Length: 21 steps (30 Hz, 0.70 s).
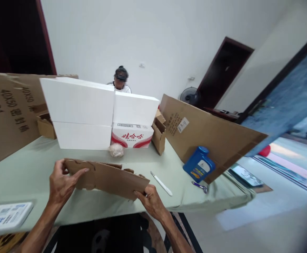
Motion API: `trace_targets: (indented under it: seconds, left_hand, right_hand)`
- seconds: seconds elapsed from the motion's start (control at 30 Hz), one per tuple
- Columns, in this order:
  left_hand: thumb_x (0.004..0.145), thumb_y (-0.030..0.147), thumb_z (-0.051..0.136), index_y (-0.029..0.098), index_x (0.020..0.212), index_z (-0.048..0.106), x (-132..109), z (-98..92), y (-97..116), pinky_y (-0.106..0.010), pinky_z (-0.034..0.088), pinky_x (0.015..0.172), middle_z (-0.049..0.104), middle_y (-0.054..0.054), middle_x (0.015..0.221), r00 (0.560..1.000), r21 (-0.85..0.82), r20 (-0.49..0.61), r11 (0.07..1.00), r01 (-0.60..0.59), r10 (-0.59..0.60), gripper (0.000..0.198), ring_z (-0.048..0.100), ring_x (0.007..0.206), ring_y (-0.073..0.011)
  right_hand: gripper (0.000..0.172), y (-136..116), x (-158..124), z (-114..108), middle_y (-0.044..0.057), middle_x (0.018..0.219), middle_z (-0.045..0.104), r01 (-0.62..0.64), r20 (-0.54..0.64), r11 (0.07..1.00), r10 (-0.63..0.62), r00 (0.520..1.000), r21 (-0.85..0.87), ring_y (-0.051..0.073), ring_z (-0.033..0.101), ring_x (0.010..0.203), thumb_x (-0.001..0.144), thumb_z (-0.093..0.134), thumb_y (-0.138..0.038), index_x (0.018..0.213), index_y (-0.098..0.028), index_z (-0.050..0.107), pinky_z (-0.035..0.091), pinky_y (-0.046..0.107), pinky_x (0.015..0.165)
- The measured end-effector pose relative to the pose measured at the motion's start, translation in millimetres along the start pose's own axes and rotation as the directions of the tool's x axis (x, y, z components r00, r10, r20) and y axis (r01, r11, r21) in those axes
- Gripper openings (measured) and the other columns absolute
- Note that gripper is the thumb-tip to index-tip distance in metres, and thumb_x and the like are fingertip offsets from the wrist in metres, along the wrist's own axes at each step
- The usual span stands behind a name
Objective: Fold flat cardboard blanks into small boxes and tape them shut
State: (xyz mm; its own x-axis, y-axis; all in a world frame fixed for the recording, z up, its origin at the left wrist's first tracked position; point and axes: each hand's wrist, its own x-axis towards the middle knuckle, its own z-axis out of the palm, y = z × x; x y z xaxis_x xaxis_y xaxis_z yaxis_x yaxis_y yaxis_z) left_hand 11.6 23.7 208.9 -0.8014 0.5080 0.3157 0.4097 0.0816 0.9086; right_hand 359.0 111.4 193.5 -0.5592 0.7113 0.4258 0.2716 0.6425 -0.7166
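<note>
A matt cardboard sheet (111, 179) shows rough edges before smooth white boxes (79, 102), a plastic bottle (199, 164) at right and matt cloth (24, 168).

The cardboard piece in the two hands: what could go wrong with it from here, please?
Held at its ends by the left hand and right hand, the cardboard piece might bend or tear, as its upper edge looks uneven. The slim white tool lies near the right hand, so a sideways swing could knock it.
</note>
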Motion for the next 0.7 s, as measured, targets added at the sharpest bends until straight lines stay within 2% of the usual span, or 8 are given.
trace_targets:
  seconds: [0.13, 0.27, 0.37, 0.5, 0.6, 0.7]
  left_hand:
    - [0.057, 0.077, 0.087, 0.024, 0.111, 0.065, 2.7, 5.9, -2.3, -0.041, 0.059, 0.077, 0.073, -0.005, 0.101, 0.999, -0.017, 0.040, 0.999, -0.034, 0.035, 0.079, 0.066, 0.086, -0.0278]
    - [0.063, 0.079, 0.082, 0.023, 0.126, 0.067, 3.2, 12.2, -7.0, -0.039, 0.062, 0.073, 0.076, -0.009, 0.111, 0.988, -0.081, 0.145, 0.996, -0.048, 0.060, 0.086, 0.070, 0.084, -0.0266]
    - [0.072, 0.079, 0.077, 0.022, 0.133, 0.067, -0.6, 16.9, -13.7, -0.034, 0.061, 0.065, 0.077, -0.011, 0.115, 0.969, -0.062, 0.220, 0.993, -0.098, 0.109, 0.084, 0.073, 0.083, -0.0257]
    - [0.076, 0.080, 0.071, 0.022, 0.108, 0.077, -12.2, 22.0, -29.5, -0.030, 0.056, 0.053, 0.074, -0.005, 0.090, 0.936, 0.006, 0.301, 0.981, -0.193, 0.182, 0.067, 0.068, 0.063, -0.0201]
    - [0.079, 0.080, 0.068, 0.024, 0.096, 0.080, -24.9, 23.1, -51.9, -0.030, 0.055, 0.053, 0.069, -0.002, 0.078, 0.896, 0.029, 0.374, 0.962, -0.271, 0.241, 0.060, 0.064, 0.056, -0.0190]
    - [0.083, 0.081, 0.066, 0.026, 0.090, 0.080, -38.7, 21.0, -83.1, -0.031, 0.057, 0.056, 0.070, -0.002, 0.076, 0.869, 0.059, 0.413, 0.944, -0.324, 0.272, 0.057, 0.066, 0.060, -0.0210]
  right_hand:
    - [0.034, -5.3, -6.8, -5.4, 0.001, 0.077, 0.068, 0.066, -0.040, 0.998, -0.067, 0.997, -0.022, 0.019, 0.064, 0.072, 0.100, 0.062, -0.026, 0.067, -0.021, 0.056, 0.054, 0.029, 0.068]
    - [0.029, -10.1, -24.1, -17.5, 0.003, 0.081, 0.074, 0.099, -0.081, 0.985, -0.111, 0.991, -0.138, 0.023, 0.072, 0.077, 0.104, 0.059, -0.026, 0.076, -0.024, 0.066, 0.060, 0.031, 0.072]
    - [0.034, -6.1, -42.7, -31.1, 0.006, 0.083, 0.077, 0.055, -0.200, 0.962, -0.112, 0.973, -0.269, 0.024, 0.074, 0.078, 0.107, 0.060, -0.036, 0.077, -0.024, 0.070, 0.061, 0.031, 0.069]
    - [0.054, 7.0, -61.5, -62.6, 0.004, 0.063, 0.068, -0.071, -0.434, 0.916, -0.118, 0.893, -0.394, 0.021, 0.067, 0.063, 0.105, 0.063, -0.054, 0.060, -0.023, 0.066, 0.055, 0.028, 0.056]
    - [0.061, 15.1, -64.6, -98.4, 0.001, 0.051, 0.060, -0.153, -0.542, 0.899, -0.105, 0.834, -0.409, 0.017, 0.057, 0.048, 0.103, 0.065, -0.057, 0.052, -0.023, 0.060, 0.045, 0.027, 0.047]
    - [0.060, 23.7, -57.4, -136.9, 0.004, 0.052, 0.062, -0.272, -0.691, 0.867, -0.108, 0.715, -0.417, 0.018, 0.056, 0.048, 0.099, 0.067, -0.060, 0.052, -0.024, 0.059, 0.045, 0.031, 0.052]
